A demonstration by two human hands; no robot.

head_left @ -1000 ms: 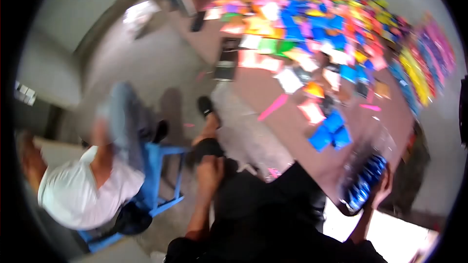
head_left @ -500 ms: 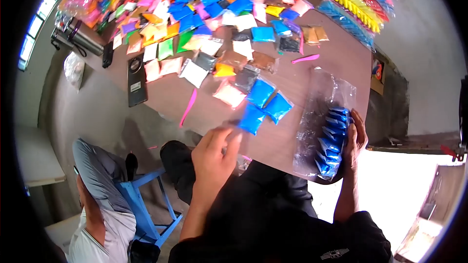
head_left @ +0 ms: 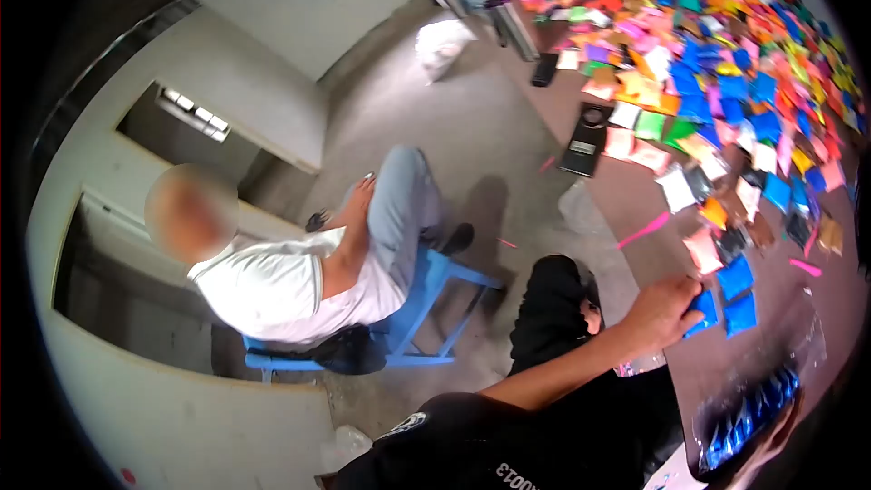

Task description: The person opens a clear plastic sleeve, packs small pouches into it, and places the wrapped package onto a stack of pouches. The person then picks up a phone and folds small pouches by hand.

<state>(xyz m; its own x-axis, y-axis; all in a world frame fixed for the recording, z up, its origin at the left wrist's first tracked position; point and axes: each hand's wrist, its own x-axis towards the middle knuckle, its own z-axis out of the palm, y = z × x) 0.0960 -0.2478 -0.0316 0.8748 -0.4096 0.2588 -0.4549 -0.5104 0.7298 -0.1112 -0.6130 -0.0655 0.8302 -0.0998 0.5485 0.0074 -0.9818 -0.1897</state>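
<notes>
My left hand (head_left: 664, 313) is at the table's near edge, fingers pinched on a small blue packet (head_left: 701, 312). Two more blue packets (head_left: 737, 297) lie just to its right. At the lower right, my right hand (head_left: 778, 436) rests along the outer side of a clear plastic bag (head_left: 703, 417) that holds a row of blue packets (head_left: 751, 417). Its fingers are partly hidden behind the bag. Beyond my left hand lie a pale pink packet (head_left: 701, 250), a white one (head_left: 674, 189) and dark ones.
Many coloured packets (head_left: 699, 82) cover the brown table (head_left: 626, 209). A black phone-like object (head_left: 583, 140), a metal flask (head_left: 511, 20) and pink strips (head_left: 644, 230) are there too. To the left, a person (head_left: 281, 281) in white sits on a blue stool (head_left: 426, 308).
The view has swung left, bringing the seated person fully into sight. My left hand, apart from the blue packets half a second ago, has closed on one. My right hand stays at the bag.
</notes>
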